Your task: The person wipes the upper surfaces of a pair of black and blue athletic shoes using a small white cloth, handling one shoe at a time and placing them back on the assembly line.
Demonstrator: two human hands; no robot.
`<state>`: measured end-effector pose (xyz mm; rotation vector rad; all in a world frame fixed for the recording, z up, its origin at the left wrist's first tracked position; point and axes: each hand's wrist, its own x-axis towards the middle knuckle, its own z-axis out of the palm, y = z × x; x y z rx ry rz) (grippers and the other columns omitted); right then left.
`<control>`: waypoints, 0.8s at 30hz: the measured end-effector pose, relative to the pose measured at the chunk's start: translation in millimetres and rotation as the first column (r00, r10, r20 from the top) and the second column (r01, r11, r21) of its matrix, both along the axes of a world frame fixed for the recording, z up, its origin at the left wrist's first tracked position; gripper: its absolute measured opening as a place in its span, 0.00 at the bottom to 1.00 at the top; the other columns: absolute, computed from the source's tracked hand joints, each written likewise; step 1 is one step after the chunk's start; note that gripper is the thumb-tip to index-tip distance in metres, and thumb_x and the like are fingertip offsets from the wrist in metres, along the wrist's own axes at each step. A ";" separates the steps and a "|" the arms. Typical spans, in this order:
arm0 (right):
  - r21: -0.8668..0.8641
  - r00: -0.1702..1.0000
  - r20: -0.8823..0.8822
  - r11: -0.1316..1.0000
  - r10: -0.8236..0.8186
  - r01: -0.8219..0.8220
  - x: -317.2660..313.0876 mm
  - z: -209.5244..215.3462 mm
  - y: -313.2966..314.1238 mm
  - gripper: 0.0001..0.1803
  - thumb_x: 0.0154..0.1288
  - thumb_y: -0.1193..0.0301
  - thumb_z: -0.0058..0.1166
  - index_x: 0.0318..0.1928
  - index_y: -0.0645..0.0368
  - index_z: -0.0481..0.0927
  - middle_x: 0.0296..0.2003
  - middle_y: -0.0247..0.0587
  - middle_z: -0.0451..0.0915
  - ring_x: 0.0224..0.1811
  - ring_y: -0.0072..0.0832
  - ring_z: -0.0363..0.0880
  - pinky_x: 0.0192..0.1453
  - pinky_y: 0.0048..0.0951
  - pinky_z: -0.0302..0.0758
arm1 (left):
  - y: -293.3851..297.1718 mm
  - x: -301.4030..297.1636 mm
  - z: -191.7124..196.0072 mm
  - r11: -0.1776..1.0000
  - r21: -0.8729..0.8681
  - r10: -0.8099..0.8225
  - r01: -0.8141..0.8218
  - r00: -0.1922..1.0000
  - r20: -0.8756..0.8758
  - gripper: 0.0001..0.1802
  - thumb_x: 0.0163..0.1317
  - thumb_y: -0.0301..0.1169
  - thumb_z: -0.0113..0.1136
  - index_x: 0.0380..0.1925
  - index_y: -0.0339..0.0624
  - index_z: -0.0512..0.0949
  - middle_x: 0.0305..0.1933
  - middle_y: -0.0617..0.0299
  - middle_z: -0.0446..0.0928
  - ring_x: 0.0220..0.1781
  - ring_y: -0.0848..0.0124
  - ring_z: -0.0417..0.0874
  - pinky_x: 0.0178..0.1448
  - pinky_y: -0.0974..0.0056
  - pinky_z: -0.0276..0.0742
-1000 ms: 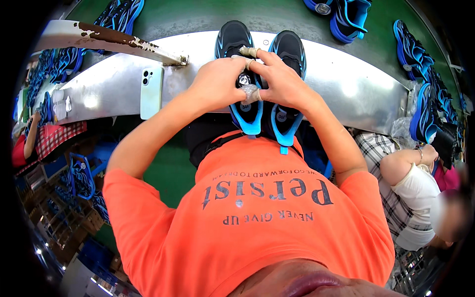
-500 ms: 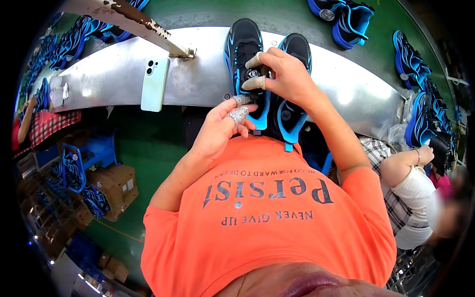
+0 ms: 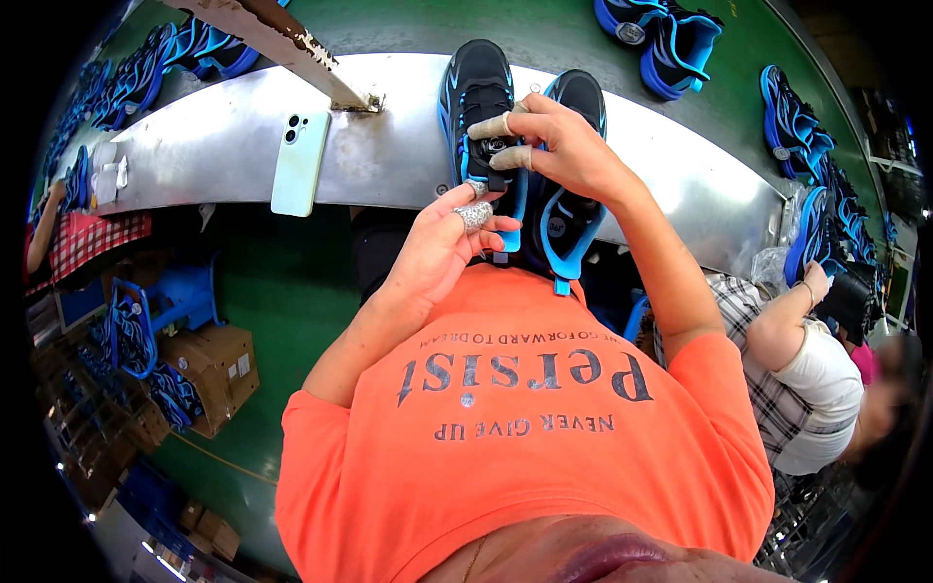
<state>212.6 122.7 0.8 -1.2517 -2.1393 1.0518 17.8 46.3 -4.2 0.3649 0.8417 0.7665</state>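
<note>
Shoe pair: the left shoe (image 3: pixel 478 92) and the right shoe (image 3: pixel 556 206) lie side by side on the metal counter (image 3: pixel 700 165), toes pointing away and heels over the near edge, probably so the tongues and collars sit within easy reach.
Right grip: the right grip (image 3: pixel 573 151) comes over the right shoe to the left one; its thumb and forefinger stand apart around the round badge (image 3: pixel 494 146) on the tongue. Whether they pinch it, I cannot tell.
Left grip: the left grip (image 3: pixel 439 248) is at the collar, near the lower end of the tongue, perhaps to steady it; the fingers are bent, and I cannot tell if they clamp anything.
Finger covers: pale covers (image 3: pixel 489 127) on the right grip and silvery wraps (image 3: pixel 473 216) on the left, presumably against rubbing.
Left shoe and grips: it lies under the right fingertips and just beyond the left ones, its toe ahead of both.
Right shoe: partly hidden beneath the right grip, its heel showing nearer the orange shirt (image 3: pixel 525 389).
Phone: the pale green phone (image 3: pixel 301 160) lies left of the shoes, well apart, likely to leave working room.
</note>
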 end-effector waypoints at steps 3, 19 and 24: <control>0.095 0.996 0.051 0.993 -0.068 0.063 -8.1 -5.8 -3.7 0.18 0.52 0.64 0.65 0.45 0.46 0.86 0.27 0.38 0.69 0.36 0.34 0.71 0.41 0.33 0.70 | -3.4 1.7 -2.6 1.000 -0.012 0.012 -0.011 1.000 0.001 0.20 0.68 0.23 0.43 0.59 0.27 0.64 0.62 0.48 0.66 0.46 0.65 0.81 0.42 0.67 0.78; 0.140 0.990 -0.129 0.987 -0.058 0.076 13.1 -17.5 -36.5 0.17 0.72 0.65 0.45 0.55 0.55 0.80 0.52 0.45 0.75 0.55 0.36 0.74 0.59 0.31 0.71 | -10.6 -4.1 1.3 0.728 0.482 -0.027 0.487 0.723 -0.690 0.16 0.69 0.29 0.49 0.53 0.36 0.76 0.51 0.53 0.78 0.57 0.63 0.76 0.57 0.63 0.73; -0.186 0.782 -0.314 0.842 -0.539 0.506 57.7 -21.2 -30.8 0.26 0.76 0.52 0.37 0.53 0.58 0.81 0.45 0.38 0.83 0.45 0.25 0.78 0.50 0.27 0.75 | -21.7 37.1 17.2 0.077 0.124 0.201 0.989 0.107 -0.974 0.23 0.67 0.49 0.49 0.51 0.45 0.78 0.44 0.41 0.78 0.53 0.44 0.74 0.58 0.51 0.71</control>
